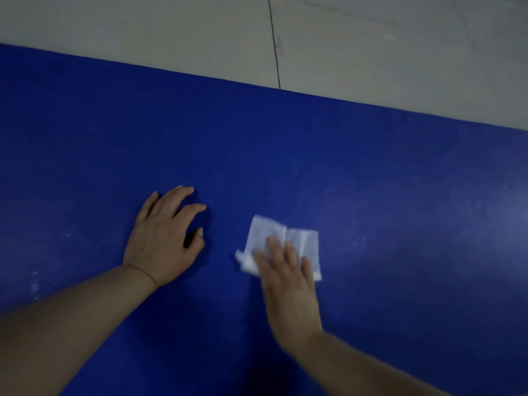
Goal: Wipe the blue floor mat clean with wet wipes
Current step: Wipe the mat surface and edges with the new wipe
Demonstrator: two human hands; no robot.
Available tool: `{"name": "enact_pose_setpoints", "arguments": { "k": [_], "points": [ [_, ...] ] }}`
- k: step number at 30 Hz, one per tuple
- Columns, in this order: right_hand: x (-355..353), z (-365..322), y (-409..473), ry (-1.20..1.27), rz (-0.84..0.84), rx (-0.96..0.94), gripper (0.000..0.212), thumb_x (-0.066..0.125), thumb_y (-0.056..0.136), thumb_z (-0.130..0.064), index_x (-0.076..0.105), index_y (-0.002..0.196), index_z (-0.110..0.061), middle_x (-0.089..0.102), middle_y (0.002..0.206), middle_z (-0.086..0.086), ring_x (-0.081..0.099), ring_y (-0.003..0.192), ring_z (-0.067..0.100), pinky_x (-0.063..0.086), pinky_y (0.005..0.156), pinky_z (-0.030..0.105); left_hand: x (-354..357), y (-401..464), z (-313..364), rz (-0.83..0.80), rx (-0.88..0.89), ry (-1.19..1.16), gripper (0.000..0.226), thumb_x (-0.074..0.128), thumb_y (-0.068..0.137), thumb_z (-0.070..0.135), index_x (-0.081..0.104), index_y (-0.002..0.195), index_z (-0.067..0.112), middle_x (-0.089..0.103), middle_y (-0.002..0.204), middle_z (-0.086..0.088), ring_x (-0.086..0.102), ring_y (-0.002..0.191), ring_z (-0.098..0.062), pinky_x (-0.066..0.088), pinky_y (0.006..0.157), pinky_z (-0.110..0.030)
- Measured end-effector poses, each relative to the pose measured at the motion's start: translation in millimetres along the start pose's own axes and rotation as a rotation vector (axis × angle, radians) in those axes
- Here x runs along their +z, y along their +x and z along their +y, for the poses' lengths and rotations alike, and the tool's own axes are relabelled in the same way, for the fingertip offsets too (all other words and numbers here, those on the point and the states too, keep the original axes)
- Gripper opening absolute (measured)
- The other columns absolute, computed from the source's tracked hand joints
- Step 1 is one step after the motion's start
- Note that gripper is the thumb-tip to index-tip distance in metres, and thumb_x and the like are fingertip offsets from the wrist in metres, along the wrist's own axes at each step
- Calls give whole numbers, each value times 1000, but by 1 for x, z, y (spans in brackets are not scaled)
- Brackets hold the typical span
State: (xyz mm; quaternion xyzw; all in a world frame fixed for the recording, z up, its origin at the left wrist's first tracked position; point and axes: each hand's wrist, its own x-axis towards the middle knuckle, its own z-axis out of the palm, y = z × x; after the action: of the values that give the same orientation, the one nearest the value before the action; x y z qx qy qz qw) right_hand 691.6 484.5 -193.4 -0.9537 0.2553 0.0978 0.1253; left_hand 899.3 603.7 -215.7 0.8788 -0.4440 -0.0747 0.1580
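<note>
right hand (pixel 288 270) flat, fingers straight, pressing white wet wipe (pixel 297 241) onto blue floor mat (pixel 285 155); nothing gripped. left hand (pixel 165 235) braces on mat, loosely spread. risk: unpinched wipe bunches or slips free, leaving pale smears (pixel 35 281) unwiped.

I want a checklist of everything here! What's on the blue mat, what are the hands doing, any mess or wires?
Surface: blue floor mat, faint pale smudges at its left side.
Job's things: white wet wipe spread flat on the mat.
Clutter: nothing seen.
Hands: right hand presses the wipe with straight fingers, blurred; left hand rests on the mat, holding nothing.
Cables: nothing seen.
Surroundings: grey tiled floor beyond the mat's far edge.
</note>
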Motion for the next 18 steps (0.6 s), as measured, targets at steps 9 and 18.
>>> {"name": "enact_pose_setpoints", "arguments": {
  "k": [9,18],
  "points": [
    [-25,20,59,-23,-69,85,52,16,99,-41,15,150,-35,8,160,-4,11,147,21,14,114,52,8,-22,12,-60,-21,81,56,27,92,32,45,140,9,30,154,-12,26,141,-26,7,116,-42],
    [-14,-2,-18,-90,-257,34,65,23,90,-52,3,150,-38,-4,161,-6,-4,147,24,14,116,54,4,-23,14,-142,-11,114,58,26,92,31,44,140,5,30,153,-16,26,141,-30,10,115,-46]
  ]
}}
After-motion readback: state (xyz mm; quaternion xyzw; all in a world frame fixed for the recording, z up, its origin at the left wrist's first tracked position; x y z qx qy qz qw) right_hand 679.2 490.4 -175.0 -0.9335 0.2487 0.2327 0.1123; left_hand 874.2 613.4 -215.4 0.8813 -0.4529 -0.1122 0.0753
